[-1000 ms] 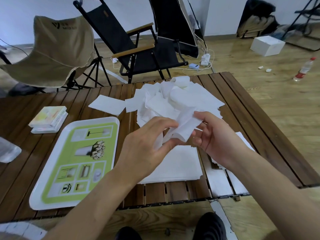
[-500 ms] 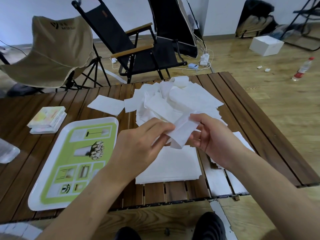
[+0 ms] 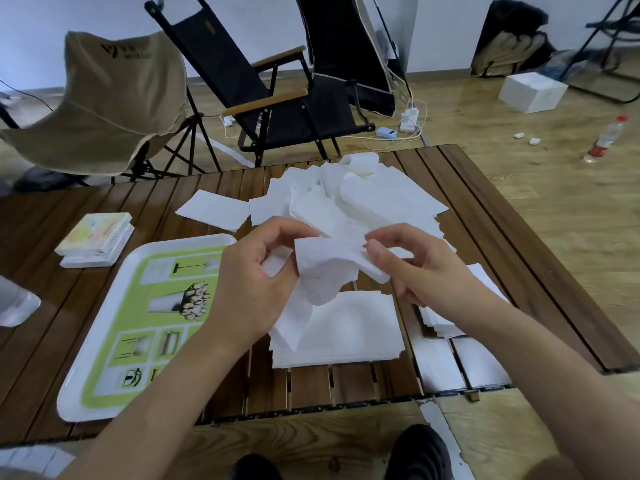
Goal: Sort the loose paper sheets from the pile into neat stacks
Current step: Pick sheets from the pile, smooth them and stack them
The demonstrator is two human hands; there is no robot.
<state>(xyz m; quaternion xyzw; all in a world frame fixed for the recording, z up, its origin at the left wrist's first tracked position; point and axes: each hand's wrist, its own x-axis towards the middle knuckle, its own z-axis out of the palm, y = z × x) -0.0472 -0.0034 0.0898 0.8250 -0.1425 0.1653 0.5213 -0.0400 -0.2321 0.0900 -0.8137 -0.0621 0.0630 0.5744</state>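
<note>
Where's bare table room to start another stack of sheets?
Bare wood lies behind the booklets, left of the single sheet, and along the right edge of the table beside the loose pile. The centre, around the neat stack, is crowded.

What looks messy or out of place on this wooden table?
The heap of white paper sheets at the far side is jumbled, a lone flat sheet lies to its left, and the white sheet pinched by the left hand and right hand is crumpled.

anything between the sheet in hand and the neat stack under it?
Nothing visible. The left hand and right hand pinch the crumpled sheet just above the neat stack, whose visible top is bare. The tray lies to its left.
</note>
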